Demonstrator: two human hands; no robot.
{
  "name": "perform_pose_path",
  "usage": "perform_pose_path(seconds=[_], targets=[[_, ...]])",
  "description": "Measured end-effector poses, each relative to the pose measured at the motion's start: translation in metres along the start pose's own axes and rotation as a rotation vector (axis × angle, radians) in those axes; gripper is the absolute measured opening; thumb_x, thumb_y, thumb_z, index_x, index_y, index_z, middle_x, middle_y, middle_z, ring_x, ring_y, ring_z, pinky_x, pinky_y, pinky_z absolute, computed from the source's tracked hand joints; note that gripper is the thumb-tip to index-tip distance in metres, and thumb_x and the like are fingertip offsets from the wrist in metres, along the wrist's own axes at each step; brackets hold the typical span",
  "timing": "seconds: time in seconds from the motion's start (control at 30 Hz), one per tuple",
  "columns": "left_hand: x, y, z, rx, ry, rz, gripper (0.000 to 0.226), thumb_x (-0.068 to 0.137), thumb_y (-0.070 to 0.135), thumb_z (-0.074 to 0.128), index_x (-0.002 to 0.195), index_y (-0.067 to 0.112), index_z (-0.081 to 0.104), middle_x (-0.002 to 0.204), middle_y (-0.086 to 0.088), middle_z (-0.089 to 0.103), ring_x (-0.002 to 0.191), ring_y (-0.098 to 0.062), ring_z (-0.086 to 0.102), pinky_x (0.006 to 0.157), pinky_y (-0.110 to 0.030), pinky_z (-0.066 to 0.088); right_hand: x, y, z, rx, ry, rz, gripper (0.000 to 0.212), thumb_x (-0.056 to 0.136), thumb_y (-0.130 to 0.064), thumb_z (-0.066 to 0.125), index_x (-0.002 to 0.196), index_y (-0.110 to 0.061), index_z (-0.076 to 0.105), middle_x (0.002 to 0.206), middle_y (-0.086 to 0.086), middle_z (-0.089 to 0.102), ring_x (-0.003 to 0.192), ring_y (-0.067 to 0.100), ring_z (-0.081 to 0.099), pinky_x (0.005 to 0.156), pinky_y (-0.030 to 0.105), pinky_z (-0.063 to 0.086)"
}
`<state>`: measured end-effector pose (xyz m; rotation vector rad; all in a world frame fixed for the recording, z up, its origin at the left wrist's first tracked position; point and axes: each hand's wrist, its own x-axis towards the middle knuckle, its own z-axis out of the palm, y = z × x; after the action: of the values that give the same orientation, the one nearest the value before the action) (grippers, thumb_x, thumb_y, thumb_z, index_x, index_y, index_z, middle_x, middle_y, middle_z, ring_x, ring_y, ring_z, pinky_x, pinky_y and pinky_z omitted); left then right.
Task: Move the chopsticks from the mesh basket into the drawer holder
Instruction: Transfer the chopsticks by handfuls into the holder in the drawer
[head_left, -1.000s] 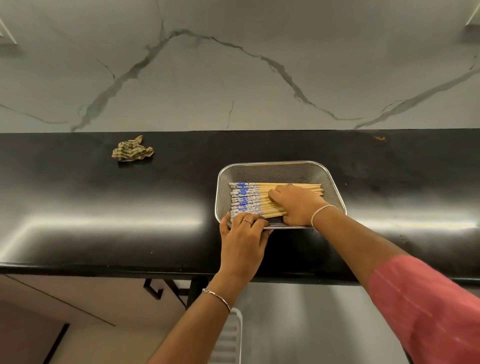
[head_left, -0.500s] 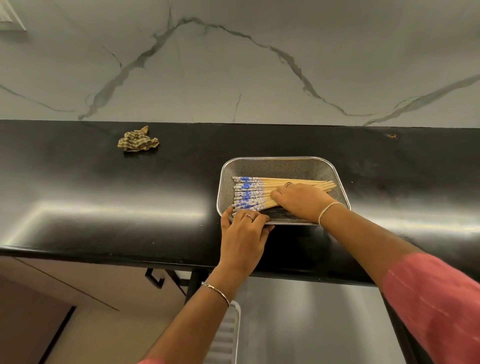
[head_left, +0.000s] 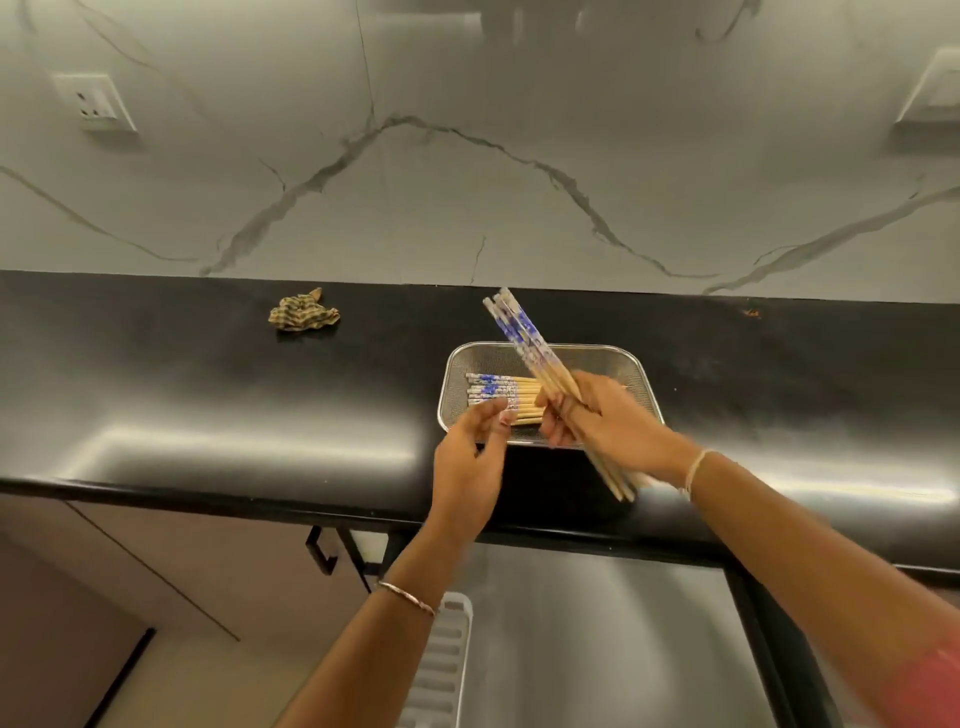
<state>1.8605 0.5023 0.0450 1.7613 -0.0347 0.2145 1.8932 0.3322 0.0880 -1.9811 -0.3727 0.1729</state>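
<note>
- At the bottom centre of the frame, nearest the camera, a white ribbed plastic holder (head_left: 441, 670) lies in an open steel-lined drawer (head_left: 597, 639) below the counter edge; only part of it shows between the two forearms.
- The left hand (head_left: 467, 467), with a thin metal bangle (head_left: 407, 597) on the wrist, is at the middle of the frame over the front edge of the glossy black surface (head_left: 208, 415). Its fingers (head_left: 491, 410) are loosely curled and hold nothing, their tips just at the near left corner of the basket.
- The right hand (head_left: 602, 421), with a pale thread band (head_left: 695, 470) on the wrist and a pink sleeve at the lower right corner, is closed around a bundle of wooden chopsticks with blue-and-white patterned tops (head_left: 524, 338). The bundle is lifted clear and slants from lower right to upper left, the patterned ends pointing up towards the wall and the plain tips sticking out below the palm.
- Just behind the hands, a rectangular silver wire-mesh basket (head_left: 597, 356) sits on the surface at centre right. More chopsticks of the same kind (head_left: 498, 392) lie flat in its left half, patterned ends to the left.
- Further back, upper left of the basket and well apart from it, a crumpled brown striped cloth (head_left: 303, 314) lies near the wall.
- A grey-veined white marble wall (head_left: 467, 182) fills the upper half, with a white socket plate (head_left: 96, 101) at upper left.
</note>
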Motion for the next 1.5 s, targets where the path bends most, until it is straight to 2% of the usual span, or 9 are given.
perform_pose_path(seconds=[0.17,0.3,0.4,0.53,0.63,0.73,0.8,1.2,1.5], targets=[[-0.037,0.038,-0.006,-0.550,-0.230,-0.306,0.036,0.101,0.031,0.044,0.096,0.008,0.072,0.094,-0.015,0.071,0.062,-0.014,0.067,0.055,-0.024,0.055,-0.065,0.000,0.040,0.491,-0.190,0.164,0.023,0.100,-0.018,0.044,0.100,-0.003,0.061,0.077,0.009,0.070,0.071,0.021,0.069,0.072,0.029,0.058],[-0.070,0.027,-0.008,-0.581,-0.415,-0.448,0.041,0.099,0.033,0.045,0.118,0.002,0.062,0.118,-0.014,0.069,0.087,-0.017,0.073,0.066,-0.023,0.058,-0.110,0.003,0.067,0.665,-0.287,0.238,0.026,0.098,-0.019,0.047,0.096,-0.002,0.066,0.079,0.010,0.070,0.074,0.020,0.069,0.078,0.032,0.058],[-0.096,0.018,-0.012,-0.497,-0.518,-0.461,0.036,0.098,0.028,0.048,0.116,0.001,0.062,0.120,-0.012,0.069,0.041,-0.005,0.055,0.038,-0.016,0.045,-0.135,0.005,0.086,0.773,-0.266,0.269,0.021,0.099,-0.014,0.045,0.097,-0.003,0.063,0.074,0.007,0.070,0.071,0.017,0.069,0.074,0.030,0.059],[-0.124,0.011,-0.021,-0.376,-0.504,-0.499,0.029,0.100,0.026,0.048,0.107,0.001,0.060,0.114,-0.013,0.071,0.028,-0.003,0.039,0.027,-0.015,0.033,-0.160,0.016,0.109,0.819,-0.246,0.345,0.025,0.097,-0.022,0.049,0.115,-0.007,0.059,0.083,0.010,0.072,0.081,0.021,0.071,0.077,0.032,0.058],[-0.141,0.007,-0.025,-0.370,-0.482,-0.543,0.033,0.100,0.027,0.047,0.113,-0.003,0.057,0.110,-0.012,0.073,0.043,-0.007,0.059,0.035,-0.018,0.041,-0.176,0.022,0.124,0.804,-0.255,0.412,0.032,0.099,-0.028,0.046,0.118,-0.006,0.060,0.090,0.012,0.073,0.090,0.025,0.071,0.085,0.035,0.057],[-0.149,0.003,-0.031,-0.491,-0.452,-0.571,0.023,0.100,0.020,0.046,0.106,0.001,0.058,0.106,-0.016,0.072,0.097,-0.020,0.071,0.081,-0.029,0.057,-0.196,0.032,0.135,0.770,-0.346,0.499,0.037,0.101,-0.031,0.042,0.113,-0.002,0.061,0.100,0.014,0.072,0.102,0.029,0.069,0.097,0.044,0.052],[-0.152,0.000,-0.037,-0.509,-0.439,-0.553,0.021,0.099,0.018,0.048,0.102,0.001,0.059,0.106,-0.018,0.071,0.103,-0.025,0.069,0.094,-0.035,0.053,-0.209,0.039,0.143,0.734,-0.415,0.539,0.043,0.101,-0.034,0.041,0.118,0.001,0.058,0.109,0.017,0.071,0.110,0.031,0.066,0.102,0.048,0.048],[-0.142,-0.029,-0.072,-0.489,-0.452,-0.564,0.023,0.096,0.018,0.053,0.105,0.000,0.063,0.103,-0.018,0.072,0.107,-0.031,0.067,0.097,-0.041,0.051,-0.219,0.047,0.186,0.793,-0.381,0.639,0.049,0.084,-0.032,0.060,0.123,-0.003,0.060,0.120,0.014,0.069,0.113,0.028,0.065,0.098,0.037,0.051],[-0.129,-0.062,-0.102,-0.544,-0.556,-0.617,0.025,0.095,0.022,0.052,0.105,0.002,0.064,0.101,-0.015,0.072,0.106,-0.031,0.067,0.102,-0.045,0.047,-0.203,0.041,0.228,0.799,-0.287,0.676,0.027,0.093,-0.014,0.059,0.117,-0.003,0.065,0.114,0.013,0.072,0.108,0.029,0.068,0.095,0.037,0.053]])
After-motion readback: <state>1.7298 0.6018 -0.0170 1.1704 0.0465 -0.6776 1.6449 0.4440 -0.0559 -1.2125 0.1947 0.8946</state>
